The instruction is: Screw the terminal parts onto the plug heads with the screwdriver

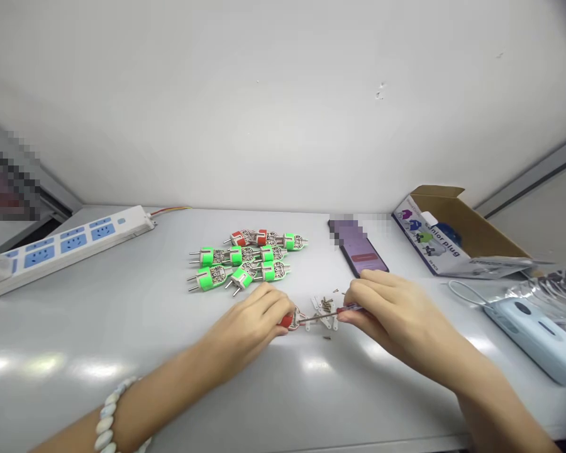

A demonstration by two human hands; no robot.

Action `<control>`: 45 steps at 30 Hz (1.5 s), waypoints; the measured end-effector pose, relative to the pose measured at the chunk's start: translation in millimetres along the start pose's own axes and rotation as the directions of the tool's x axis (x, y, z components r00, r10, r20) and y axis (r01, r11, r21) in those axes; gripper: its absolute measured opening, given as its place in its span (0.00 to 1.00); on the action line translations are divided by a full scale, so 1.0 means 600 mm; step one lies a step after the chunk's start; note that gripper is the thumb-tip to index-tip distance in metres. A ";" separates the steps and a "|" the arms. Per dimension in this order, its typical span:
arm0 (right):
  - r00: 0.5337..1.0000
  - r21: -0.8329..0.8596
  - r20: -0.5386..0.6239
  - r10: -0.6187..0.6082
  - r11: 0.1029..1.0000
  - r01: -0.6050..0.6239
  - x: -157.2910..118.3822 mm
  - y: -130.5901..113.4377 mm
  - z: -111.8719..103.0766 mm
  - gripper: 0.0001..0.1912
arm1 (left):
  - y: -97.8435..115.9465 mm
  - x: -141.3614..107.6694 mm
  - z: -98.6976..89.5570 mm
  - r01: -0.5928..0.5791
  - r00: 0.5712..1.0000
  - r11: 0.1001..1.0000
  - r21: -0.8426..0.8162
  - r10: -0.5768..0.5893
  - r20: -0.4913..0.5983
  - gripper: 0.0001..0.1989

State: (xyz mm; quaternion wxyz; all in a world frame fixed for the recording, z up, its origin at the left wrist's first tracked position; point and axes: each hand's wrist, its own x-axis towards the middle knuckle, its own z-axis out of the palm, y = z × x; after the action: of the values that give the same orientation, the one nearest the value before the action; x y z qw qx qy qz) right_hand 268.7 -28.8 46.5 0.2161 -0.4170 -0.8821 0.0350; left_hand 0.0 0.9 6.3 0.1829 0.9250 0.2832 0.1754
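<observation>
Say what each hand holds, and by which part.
The left hand grips a plug by its red end; the right hand pinches a small screwdriver by its handle.

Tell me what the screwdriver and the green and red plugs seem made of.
The screwdriver shaft looks like steel: thin, with a grey metallic sheen. The plugs seem moulded plastic, smooth and brightly coloured. Their pins shine like plated metal, though which metal is unclear.

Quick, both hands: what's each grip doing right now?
Left hand: closed, holding a red plug body.
Right hand: closed, holding a screwdriver.
</observation>
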 end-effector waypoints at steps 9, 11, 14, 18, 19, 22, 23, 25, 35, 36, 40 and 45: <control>0.995 0.386 0.072 0.073 0.918 -0.096 0.005 -0.011 -0.014 0.05 | -0.006 -0.002 0.000 0.030 1.000 0.997 -0.066 -0.031 -0.005 0.06; 1.000 0.426 -0.010 0.030 0.905 -0.023 0.008 -0.008 -0.004 0.04 | -0.008 -0.003 0.001 0.060 0.998 0.994 -0.093 -0.061 -0.006 0.06; 0.981 0.501 -0.192 0.029 0.862 0.072 0.012 -0.010 0.021 0.05 | -0.010 -0.004 0.002 0.095 0.995 0.989 -0.115 -0.098 -0.013 0.04; 0.909 0.593 -0.396 0.128 0.792 0.147 0.014 -0.019 0.054 0.15 | -0.008 -0.005 0.002 0.124 0.992 0.984 -0.129 -0.127 -0.019 0.04; 0.891 0.575 -0.437 0.120 0.800 0.174 0.013 -0.021 0.059 0.16 | -0.008 -0.005 0.003 0.129 0.991 0.982 -0.136 -0.132 -0.015 0.05; 0.871 0.540 -0.483 0.090 0.814 0.216 0.009 -0.023 0.063 0.20 | -0.009 -0.005 0.004 0.150 0.988 0.975 -0.164 -0.153 -0.004 0.04; 0.876 0.554 -0.473 0.093 0.804 0.214 0.008 -0.023 0.061 0.21 | -0.009 -0.005 0.005 0.160 0.987 0.972 -0.173 -0.162 0.000 0.04; 0.898 0.618 -0.426 0.108 0.760 0.202 0.004 -0.021 0.055 0.22 | -0.010 -0.005 0.004 0.174 0.984 0.967 -0.184 -0.176 0.005 0.04; 0.912 0.647 -0.402 0.075 0.729 0.225 0.016 -0.015 0.038 0.17 | -0.012 -0.002 0.004 0.193 0.979 0.960 -0.204 -0.201 -0.017 0.06; 0.915 0.628 -0.397 0.072 0.748 0.214 0.017 -0.014 0.037 0.18 | -0.012 -0.002 0.005 0.194 0.979 0.960 -0.203 -0.202 -0.019 0.06; 0.950 0.587 -0.314 -0.008 0.785 0.200 0.016 -0.008 0.029 0.26 | -0.013 -0.004 0.007 0.198 0.978 0.959 -0.205 -0.206 -0.018 0.06; 0.954 0.555 -0.300 -0.005 0.813 0.178 0.015 -0.006 0.021 0.23 | -0.011 -0.002 0.004 0.204 0.978 0.957 -0.208 -0.210 -0.008 0.06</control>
State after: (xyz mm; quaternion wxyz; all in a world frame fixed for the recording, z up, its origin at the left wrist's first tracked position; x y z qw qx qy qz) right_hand 256.1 -23.0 38.7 0.4579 -0.2893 -0.8088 0.2291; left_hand -3.0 4.8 1.3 0.2906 0.8637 0.3614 0.1974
